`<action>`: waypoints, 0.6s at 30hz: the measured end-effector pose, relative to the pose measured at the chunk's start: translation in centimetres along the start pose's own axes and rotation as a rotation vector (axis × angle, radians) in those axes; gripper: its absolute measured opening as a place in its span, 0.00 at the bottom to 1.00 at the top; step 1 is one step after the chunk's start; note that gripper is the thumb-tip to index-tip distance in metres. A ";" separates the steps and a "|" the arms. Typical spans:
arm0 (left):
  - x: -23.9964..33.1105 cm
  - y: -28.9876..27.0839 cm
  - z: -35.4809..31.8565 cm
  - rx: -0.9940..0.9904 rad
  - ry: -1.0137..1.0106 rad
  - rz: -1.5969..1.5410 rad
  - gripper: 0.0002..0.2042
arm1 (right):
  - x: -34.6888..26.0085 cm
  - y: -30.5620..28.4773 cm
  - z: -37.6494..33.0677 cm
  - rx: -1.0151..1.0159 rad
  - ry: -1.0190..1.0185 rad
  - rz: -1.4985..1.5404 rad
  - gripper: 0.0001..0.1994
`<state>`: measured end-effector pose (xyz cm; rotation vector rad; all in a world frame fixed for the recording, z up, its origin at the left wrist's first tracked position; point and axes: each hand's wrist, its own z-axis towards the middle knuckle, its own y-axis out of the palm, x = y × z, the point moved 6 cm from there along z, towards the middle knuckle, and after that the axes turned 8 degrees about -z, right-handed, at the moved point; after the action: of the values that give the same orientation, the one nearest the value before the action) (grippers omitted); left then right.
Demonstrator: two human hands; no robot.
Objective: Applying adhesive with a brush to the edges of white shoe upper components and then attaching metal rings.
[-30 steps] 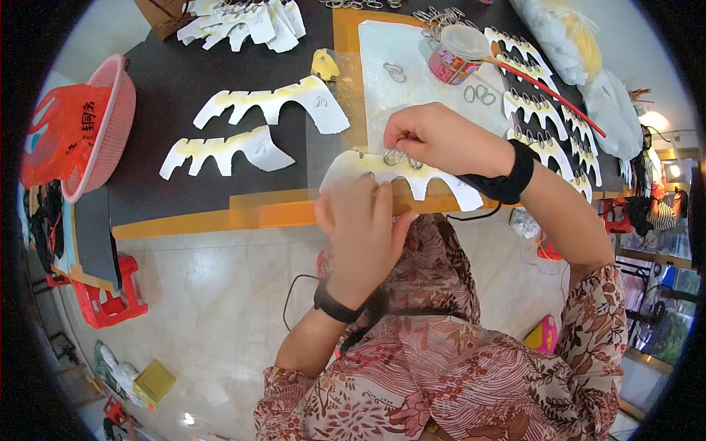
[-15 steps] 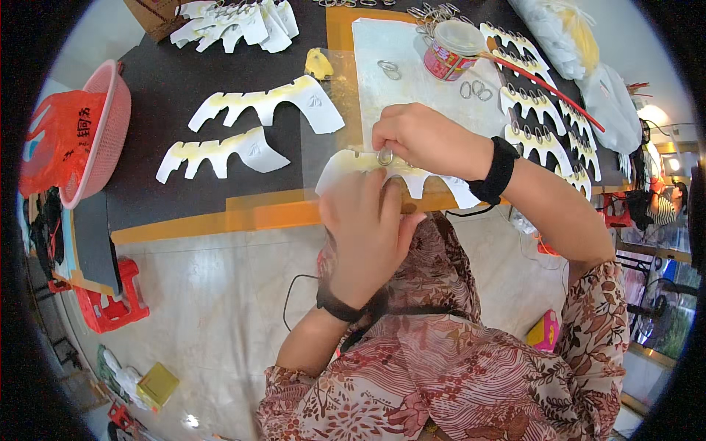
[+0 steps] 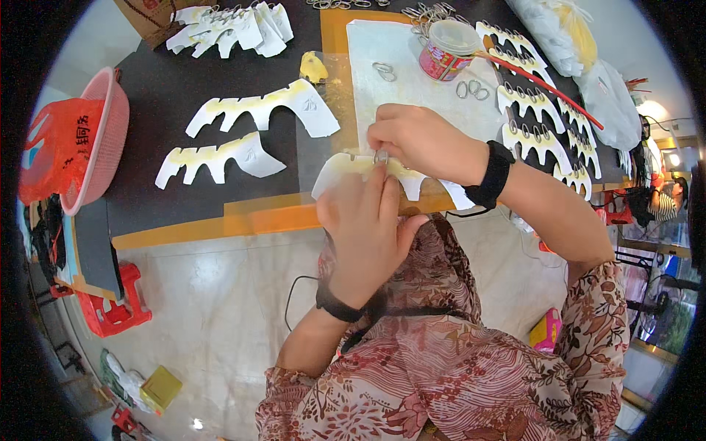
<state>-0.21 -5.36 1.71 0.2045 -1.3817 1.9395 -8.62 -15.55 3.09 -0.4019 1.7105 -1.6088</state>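
A white cut-out piece (image 3: 332, 173), notched along its far edge and smeared yellowish there, lies at the table's near edge. One oval metal ring (image 3: 380, 156) sits at one of its notches. My right hand (image 3: 426, 143) is closed in a pinch by that ring, its fingertips partly hidden under the hand. Stretched fingers of my left hand (image 3: 362, 228) lie on the piece, the longest touching the ring's near side, with the thumb apart. Two similar pieces without rings, an upper one (image 3: 307, 110) and a lower one (image 3: 254, 158), lie to the left.
Beyond my hands stands a tub (image 3: 447, 53) with a red stick (image 3: 544, 82) across it. Loose rings (image 3: 472, 90) lie close by. Pieces fitted with rings (image 3: 540, 143) line the right side. A yellow lump (image 3: 313, 67) sits mid-table; a pink basket (image 3: 110, 140) is far left.
My left fingertips have shifted slightly forward onto the ring. My right hand keeps its pinch almost in place. The whole view has moved a little.
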 end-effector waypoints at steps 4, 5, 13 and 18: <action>0.0 0.0 -0.1 -0.017 -0.008 0.004 0.26 | -0.3 0.0 -0.3 -0.013 -0.043 0.010 0.04; -0.1 0.1 -0.1 -0.019 -0.010 0.004 0.26 | -0.3 0.1 -0.3 -0.015 -0.043 0.012 0.04; 0.0 0.0 0.3 -0.007 -0.023 -0.032 0.31 | -0.6 0.0 -0.1 0.032 -0.078 -0.005 0.03; 0.4 -0.4 0.8 0.006 -0.017 -0.055 0.31 | -0.9 -0.2 -0.1 0.037 -0.075 -0.017 0.03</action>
<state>-0.48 -5.76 2.54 0.2601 -1.3672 1.9010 -8.14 -14.88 3.53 -0.4536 1.6235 -1.6151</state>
